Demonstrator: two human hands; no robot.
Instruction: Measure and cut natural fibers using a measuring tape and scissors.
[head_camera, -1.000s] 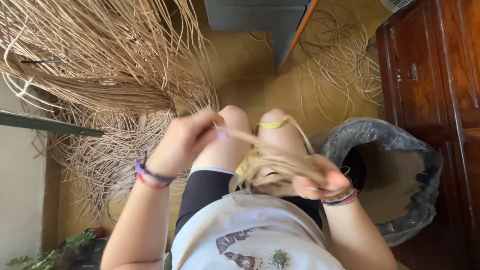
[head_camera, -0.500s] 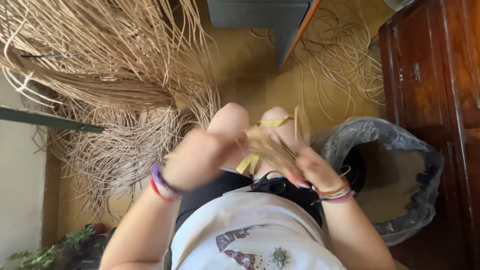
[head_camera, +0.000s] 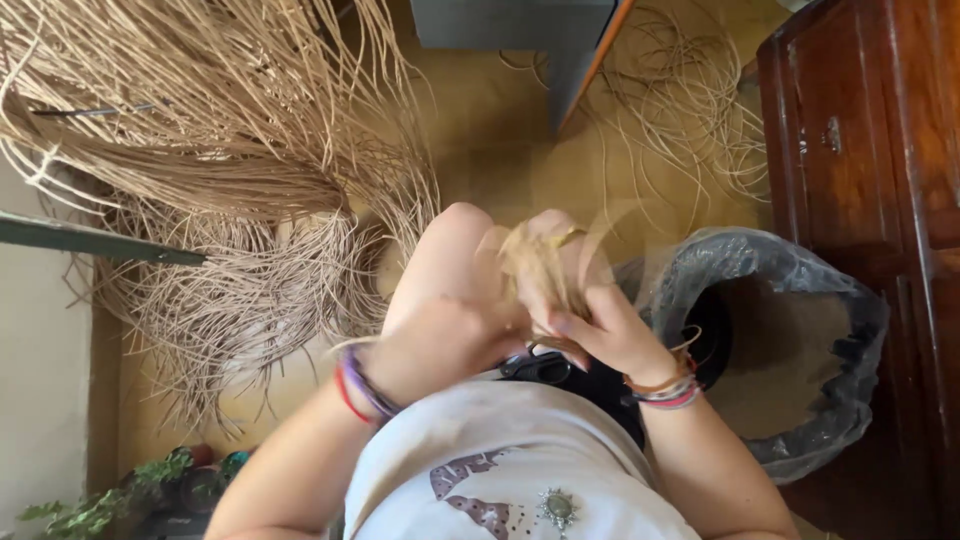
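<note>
Over my lap, my right hand grips a small bunch of tan rattan strands that stands up above my knees. My left hand is closed right beside it, at the bunch's lower end, and seems to hold the same strands; motion blur hides the fingers. A pair of black-handled scissors lies on my lap just under both hands. A yellow tape shows at my right knee.
A big heap of loose rattan strands covers the floor at left. Thin coils of cane lie at the back. A bin lined with a black plastic bag stands at right beside a dark wooden cabinet. Potted plants sit lower left.
My left hand has come down and in from the raised left position to meet my right hand. The strand bunch has gone from spread sideways to gathered upright.
</note>
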